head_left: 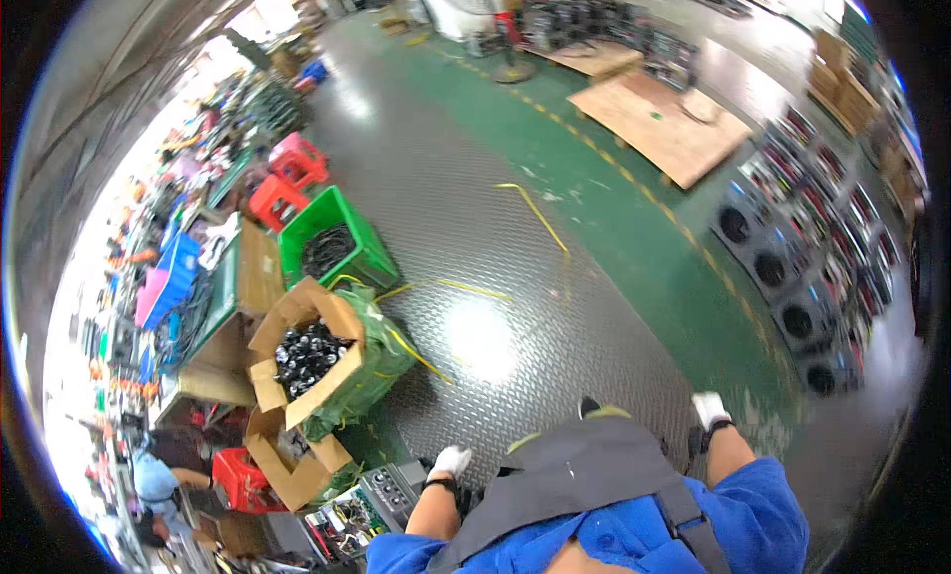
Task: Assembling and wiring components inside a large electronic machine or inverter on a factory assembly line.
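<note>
My left hand [453, 461], in a white glove with a dark band at the wrist, is low in front of me. It is nearest to a grey panel with round knobs [389, 492], which lies beside an open circuit board [347, 524]. Whether it touches the panel I cannot make out. My right hand [709, 409], also white-gloved, hangs out to my right above the floor, with no object visible at it. The fingers of both hands are too small and blurred to read. A dark grey apron [584, 465] covers my front.
On the left stand an open carton of black parts [312, 359], a second open carton [287, 460], a green crate [342, 242] and red stools [277, 200]. A person [158, 480] is at the left bench. Speaker-like units [792, 316] and a wooden pallet [659, 123] are on the right.
</note>
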`<state>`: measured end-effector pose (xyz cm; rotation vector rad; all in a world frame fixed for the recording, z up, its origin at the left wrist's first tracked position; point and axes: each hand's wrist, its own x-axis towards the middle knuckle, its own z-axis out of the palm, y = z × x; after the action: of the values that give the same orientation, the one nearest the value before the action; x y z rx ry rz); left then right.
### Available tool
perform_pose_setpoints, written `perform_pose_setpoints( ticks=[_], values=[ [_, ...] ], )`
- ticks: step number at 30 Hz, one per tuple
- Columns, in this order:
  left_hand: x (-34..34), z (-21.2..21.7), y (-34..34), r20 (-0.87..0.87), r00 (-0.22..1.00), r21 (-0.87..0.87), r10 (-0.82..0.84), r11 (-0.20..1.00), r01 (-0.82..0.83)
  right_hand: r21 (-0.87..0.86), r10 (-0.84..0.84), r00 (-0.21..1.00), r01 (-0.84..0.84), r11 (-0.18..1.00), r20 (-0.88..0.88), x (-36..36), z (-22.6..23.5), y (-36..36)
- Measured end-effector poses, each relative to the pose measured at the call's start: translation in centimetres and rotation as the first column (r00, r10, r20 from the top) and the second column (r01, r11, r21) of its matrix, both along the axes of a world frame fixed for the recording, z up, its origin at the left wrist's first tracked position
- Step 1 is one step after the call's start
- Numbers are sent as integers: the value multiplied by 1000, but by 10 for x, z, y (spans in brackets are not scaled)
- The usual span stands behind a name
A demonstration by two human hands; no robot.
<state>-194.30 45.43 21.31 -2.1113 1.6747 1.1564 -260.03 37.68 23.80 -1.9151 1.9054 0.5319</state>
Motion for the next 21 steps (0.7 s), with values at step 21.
perform_pose_setpoints(
  ticks=[21],
  values=[
    [227, 38, -626, -368, 845, -387, 389, 762, -519, 217, 540, 825, -564, 797, 163, 287, -93, -710]
  ],
)
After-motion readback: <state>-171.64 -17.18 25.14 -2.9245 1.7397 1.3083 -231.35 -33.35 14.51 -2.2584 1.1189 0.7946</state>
